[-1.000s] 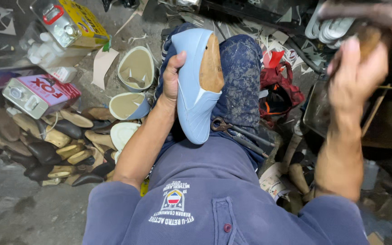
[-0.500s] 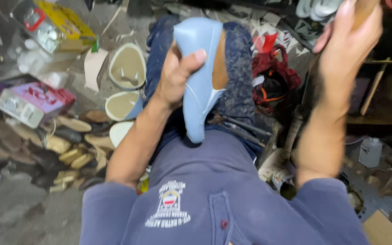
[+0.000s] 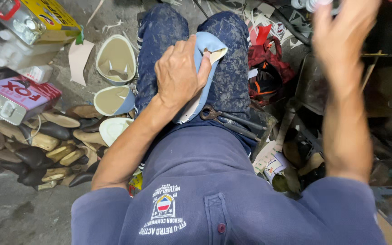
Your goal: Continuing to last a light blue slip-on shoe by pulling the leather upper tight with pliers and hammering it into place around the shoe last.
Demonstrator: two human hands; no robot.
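My left hand (image 3: pixel 178 75) grips a light blue shoe upper (image 3: pixel 207 61) with a pale tan lining and presses it down on my lap between my knees. My right hand (image 3: pixel 341 34) is raised at the upper right and blurred. Its fingers reach the frame's top edge beside a pale object (image 3: pixel 307 3), and whether it holds anything is unclear. A pair of dark pincers (image 3: pixel 216 113) lies on my lap just below the shoe.
On the floor to the left are a yellow tin (image 3: pixel 37 18), a pink tin (image 3: pixel 17 97), a pile of wooden and black heels (image 3: pixel 46 145), and beige shoe uppers (image 3: pixel 114 59). A red bag (image 3: pixel 268 68) and dark clutter lie to the right.
My left hand has lowered the blue shoe from upright in the air down onto my lap. My right hand has stayed raised, shifting slightly left.
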